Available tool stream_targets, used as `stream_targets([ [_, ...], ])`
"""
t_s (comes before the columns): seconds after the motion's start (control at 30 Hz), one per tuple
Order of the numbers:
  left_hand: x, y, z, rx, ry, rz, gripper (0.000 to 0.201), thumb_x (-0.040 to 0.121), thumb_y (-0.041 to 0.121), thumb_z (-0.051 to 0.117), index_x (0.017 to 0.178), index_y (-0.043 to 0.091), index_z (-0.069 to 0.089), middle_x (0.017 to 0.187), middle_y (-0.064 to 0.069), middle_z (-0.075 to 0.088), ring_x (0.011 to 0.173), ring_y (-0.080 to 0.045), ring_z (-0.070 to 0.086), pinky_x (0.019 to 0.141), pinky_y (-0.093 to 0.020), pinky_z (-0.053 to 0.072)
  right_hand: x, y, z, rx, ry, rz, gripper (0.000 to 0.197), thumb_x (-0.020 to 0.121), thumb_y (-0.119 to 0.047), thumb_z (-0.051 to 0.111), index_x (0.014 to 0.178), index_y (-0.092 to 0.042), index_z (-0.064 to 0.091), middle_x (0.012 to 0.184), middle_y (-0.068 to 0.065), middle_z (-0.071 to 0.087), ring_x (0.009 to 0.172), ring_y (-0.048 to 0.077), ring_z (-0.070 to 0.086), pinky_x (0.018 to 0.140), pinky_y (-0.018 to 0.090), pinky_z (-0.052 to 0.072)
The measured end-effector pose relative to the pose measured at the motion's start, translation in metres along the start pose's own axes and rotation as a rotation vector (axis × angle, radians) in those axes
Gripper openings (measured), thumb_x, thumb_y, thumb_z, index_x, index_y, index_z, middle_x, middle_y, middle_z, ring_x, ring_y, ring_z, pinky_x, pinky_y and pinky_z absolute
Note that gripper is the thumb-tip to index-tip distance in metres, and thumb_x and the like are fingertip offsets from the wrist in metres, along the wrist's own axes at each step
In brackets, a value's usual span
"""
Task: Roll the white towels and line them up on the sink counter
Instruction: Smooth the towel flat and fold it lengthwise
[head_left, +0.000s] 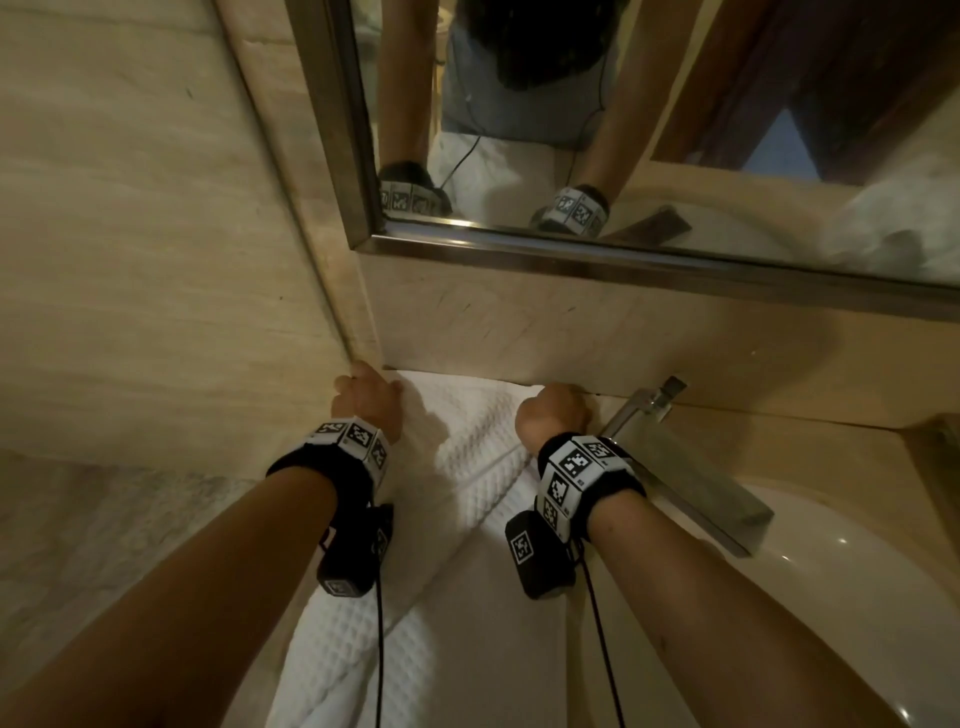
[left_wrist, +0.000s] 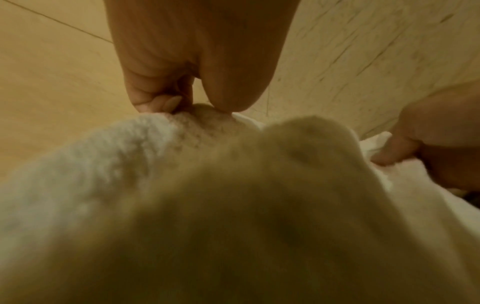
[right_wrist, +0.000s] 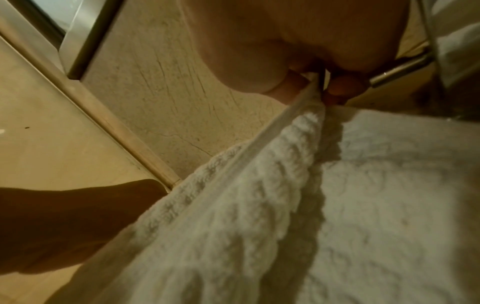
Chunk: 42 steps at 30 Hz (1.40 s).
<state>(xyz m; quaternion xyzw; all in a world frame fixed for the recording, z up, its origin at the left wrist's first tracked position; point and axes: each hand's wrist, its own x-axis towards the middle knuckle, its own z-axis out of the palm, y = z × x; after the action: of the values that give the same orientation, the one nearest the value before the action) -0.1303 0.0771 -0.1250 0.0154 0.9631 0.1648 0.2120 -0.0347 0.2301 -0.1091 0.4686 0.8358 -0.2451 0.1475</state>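
Beige stone walls meet in a corner above the tabletop (head_left: 524, 613), with a metal-framed mirror (head_left: 571, 254) on the back wall. A white waffle-weave towel (head_left: 467, 441) lies spread on the tabletop, its far edge against the back wall below the mirror and its near end trailing toward the person and off the front edge.

Both forearms reach forward over the towel, each wrist wearing a black band with square markers. The left hand (head_left: 369, 400) sits at the far left corner of the towel, right in the wall corner; the left wrist view shows its fingertips (left_wrist: 168, 102) and thumb pinching a bunched bit of the fabric. The right hand (head_left: 553, 415) is curled into a fist at the far right corner of the towel, beside the chrome faucet (head_left: 680, 478), its thumb and fingers (right_wrist: 293, 84) gripping the flat hem. Right of the faucet lies the white sink basin (head_left: 831, 587).
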Motion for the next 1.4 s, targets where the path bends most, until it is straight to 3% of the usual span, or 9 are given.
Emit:
stream_targets([
  [0.17, 0.007, -0.002, -0.02, 0.162, -0.122, 0.196, 0.035, 0.101, 0.021, 0.032, 0.134, 0.009, 0.035, 0.126, -0.025, 0.055, 0.114, -0.038, 0.055, 0.089, -0.039, 0.043, -0.001, -0.003, 0.002, -0.253, 0.005, 0.003, 0.038, 0.101, -0.017, 0.042, 0.131, 0.007, 0.045, 0.14, 0.023, 0.045, 0.13, 0.035, 0.043, 0.108, 0.038, 0.036],
  [0.37, -0.006, 0.006, -0.023, 0.166, 0.083, 0.216, 0.029, 0.1, 0.015, 0.028, 0.127, 0.008, 0.037, 0.124, -0.024, 0.052, 0.11, -0.041, 0.056, 0.086, -0.044, 0.044, 0.008, -0.002, 0.006, -0.539, 0.053, -0.016, 0.046, 0.103, -0.022, 0.039, 0.142, 0.002, 0.034, 0.148, 0.024, 0.033, 0.138, 0.037, 0.031, 0.113, 0.046, 0.023],
  [0.63, -0.001, -0.004, -0.013, 0.093, 0.087, 0.1, 0.045, 0.101, 0.025, 0.037, 0.139, 0.004, 0.026, 0.132, -0.021, 0.044, 0.114, -0.041, 0.054, 0.086, -0.044, 0.043, 0.04, 0.002, 0.041, -0.394, 0.141, 0.052, 0.06, 0.098, -0.025, 0.043, 0.144, 0.009, 0.027, 0.149, 0.03, 0.027, 0.138, 0.045, 0.026, 0.115, 0.057, 0.018],
  [0.73, -0.01, -0.005, -0.018, 0.141, 0.107, 0.27, 0.043, 0.098, 0.03, 0.043, 0.13, 0.003, 0.035, 0.122, -0.021, 0.055, 0.108, -0.039, 0.058, 0.081, -0.041, 0.045, 0.033, 0.004, 0.04, -0.356, 0.178, 0.034, 0.053, 0.099, -0.016, 0.04, 0.14, 0.014, 0.025, 0.146, 0.031, 0.028, 0.137, 0.046, 0.026, 0.115, 0.055, 0.017],
  [0.87, -0.03, -0.006, -0.018, 0.035, -0.176, 0.398, 0.027, 0.084, 0.04, 0.065, 0.092, 0.015, 0.059, 0.093, -0.005, 0.065, 0.091, -0.024, 0.061, 0.074, -0.029, 0.046, 0.021, 0.008, 0.04, -0.227, 0.34, -0.006, 0.037, 0.092, -0.007, 0.041, 0.123, 0.012, 0.035, 0.129, 0.03, 0.039, 0.124, 0.045, 0.037, 0.111, 0.049, 0.024],
  [1.0, -0.045, -0.006, -0.015, 0.097, -0.361, 0.411, 0.032, 0.079, 0.034, 0.073, 0.102, 0.013, 0.067, 0.099, -0.003, 0.064, 0.097, -0.02, 0.061, 0.075, -0.024, 0.046, -0.006, 0.003, 0.028, -0.036, 0.512, -0.097, 0.038, 0.085, -0.001, 0.051, 0.121, 0.004, 0.041, 0.127, 0.031, 0.039, 0.119, 0.044, 0.038, 0.104, 0.05, 0.032],
  [1.1, -0.058, -0.008, -0.018, 0.115, -0.326, 0.431, 0.031, 0.089, 0.025, 0.061, 0.116, 0.01, 0.064, 0.118, -0.006, 0.061, 0.11, -0.023, 0.057, 0.088, -0.027, 0.042, -0.057, -0.001, 0.022, 0.075, 0.336, -0.402, 0.036, 0.085, -0.01, 0.053, 0.119, -0.009, 0.042, 0.122, 0.023, 0.046, 0.114, 0.04, 0.044, 0.094, 0.045, 0.039],
  [1.23, -0.086, -0.019, -0.024, 0.094, -0.309, 0.427, 0.029, 0.093, 0.016, 0.051, 0.118, 0.006, 0.063, 0.125, -0.012, 0.06, 0.114, -0.028, 0.055, 0.097, -0.035, 0.043, -0.115, 0.01, 0.044, 0.208, -0.369, -0.574, 0.041, 0.092, -0.012, 0.045, 0.133, -0.016, 0.041, 0.12, 0.013, 0.056, 0.107, 0.03, 0.056, 0.084, 0.032, 0.045],
  [1.4, -0.121, -0.061, -0.024, -0.126, -0.025, 0.284, 0.026, 0.083, 0.006, 0.054, 0.108, 0.01, 0.05, 0.103, -0.012, 0.06, 0.099, -0.031, 0.057, 0.077, -0.031, 0.043, -0.124, 0.031, 0.069, 0.279, -0.37, -0.593, 0.061, 0.082, -0.013, 0.062, 0.136, -0.027, 0.036, 0.131, 0.009, 0.034, 0.111, 0.026, 0.051, 0.098, 0.032, 0.045],
])
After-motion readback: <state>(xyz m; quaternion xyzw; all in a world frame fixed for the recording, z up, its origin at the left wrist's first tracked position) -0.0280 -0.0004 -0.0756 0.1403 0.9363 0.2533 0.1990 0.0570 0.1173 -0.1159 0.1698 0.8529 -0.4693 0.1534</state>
